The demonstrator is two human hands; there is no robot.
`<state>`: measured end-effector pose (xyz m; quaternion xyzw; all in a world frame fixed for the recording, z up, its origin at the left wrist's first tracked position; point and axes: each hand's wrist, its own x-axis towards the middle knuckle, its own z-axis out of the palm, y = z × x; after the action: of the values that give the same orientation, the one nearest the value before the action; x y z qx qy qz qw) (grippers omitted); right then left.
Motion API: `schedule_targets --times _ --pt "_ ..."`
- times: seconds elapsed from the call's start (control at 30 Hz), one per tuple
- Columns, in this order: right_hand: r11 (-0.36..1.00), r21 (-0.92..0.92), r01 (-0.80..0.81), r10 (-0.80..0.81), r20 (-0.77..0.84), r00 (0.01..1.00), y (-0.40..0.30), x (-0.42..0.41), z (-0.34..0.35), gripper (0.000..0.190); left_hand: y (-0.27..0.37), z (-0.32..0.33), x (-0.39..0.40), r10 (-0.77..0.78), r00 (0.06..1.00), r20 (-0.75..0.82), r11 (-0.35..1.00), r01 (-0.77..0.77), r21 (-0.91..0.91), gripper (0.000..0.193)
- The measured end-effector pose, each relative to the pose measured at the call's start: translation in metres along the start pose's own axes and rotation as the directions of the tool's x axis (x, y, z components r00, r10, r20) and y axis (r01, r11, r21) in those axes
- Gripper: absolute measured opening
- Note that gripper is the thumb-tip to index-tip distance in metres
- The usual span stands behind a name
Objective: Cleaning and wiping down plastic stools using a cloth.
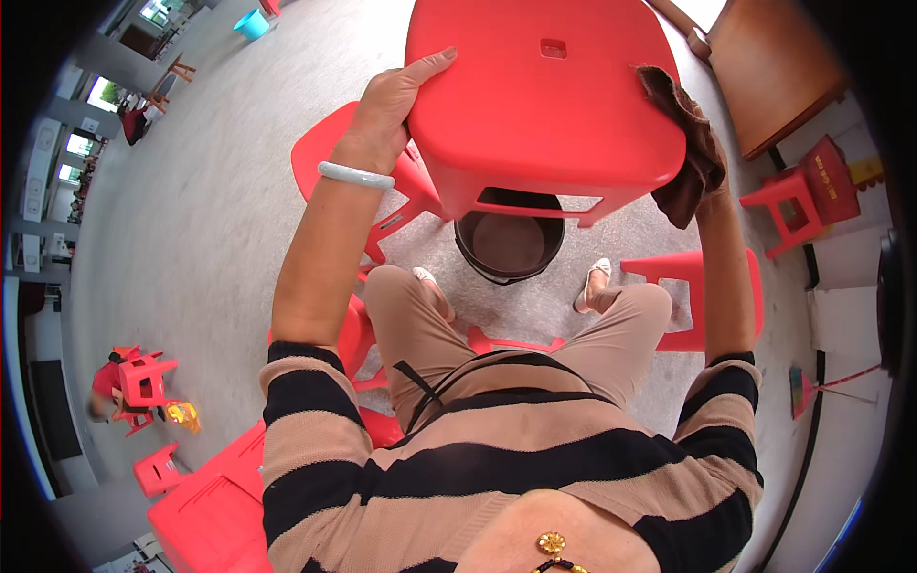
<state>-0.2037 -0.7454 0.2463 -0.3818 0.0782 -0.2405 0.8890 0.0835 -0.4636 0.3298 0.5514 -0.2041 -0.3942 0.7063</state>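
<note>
A red plastic stool (pixel 530 114) is held up in front of me, its square seat with a small slot facing me. My left hand (pixel 390 107) grips its left edge, the thumb lying on top of the seat. On the opposite side, my right hand (pixel 713 190) holds a dark brown cloth (pixel 684 136) against the seat's right edge; the cloth hides most of the fingers. Below the stool, between my feet, a black bucket (pixel 466 247) stands on the floor, partly covered from view. Whatever liquid it may hold is hard to make out.
Red stools stand close by at left (pixel 322 143) and beside my right knee (pixel 752 301). More red stools (pixel 208 523) lie behind me to the left. A wooden table (pixel 774 71) stands at upper right. Another person (pixel 107 383) sits among stools far left. A turquoise bucket (pixel 252 25) is farther off.
</note>
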Motion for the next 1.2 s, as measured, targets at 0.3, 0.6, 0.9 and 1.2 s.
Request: schedule_targets --times 0.3,0.6,0.9,1.2 --pt "0.975 -0.171 -0.145 0.117 -0.162 0.980 0.063 -0.029 -0.071 0.044 -0.129 -0.033 -0.012 0.280 0.957 0.069 0.944 -0.288 0.159 0.081" --pt "0.963 -0.157 -0.218 0.103 -0.531 0.841 0.201 -0.104 -0.109 0.043 -0.302 -0.109 -0.068 0.202 0.978 0.043 0.822 -0.193 0.536 0.090" --pt "0.951 -0.130 -0.279 0.144 -0.615 0.775 0.240 -0.113 -0.084 0.038 -0.320 -0.142 -0.095 0.265 0.929 0.258 0.460 -0.357 0.813 0.056" --pt "0.959 -0.240 -0.149 -0.031 -0.615 0.788 0.184 -0.106 -0.083 0.026 -0.279 -0.140 -0.102 -0.014 0.989 0.149 0.997 0.003 0.074 0.096"
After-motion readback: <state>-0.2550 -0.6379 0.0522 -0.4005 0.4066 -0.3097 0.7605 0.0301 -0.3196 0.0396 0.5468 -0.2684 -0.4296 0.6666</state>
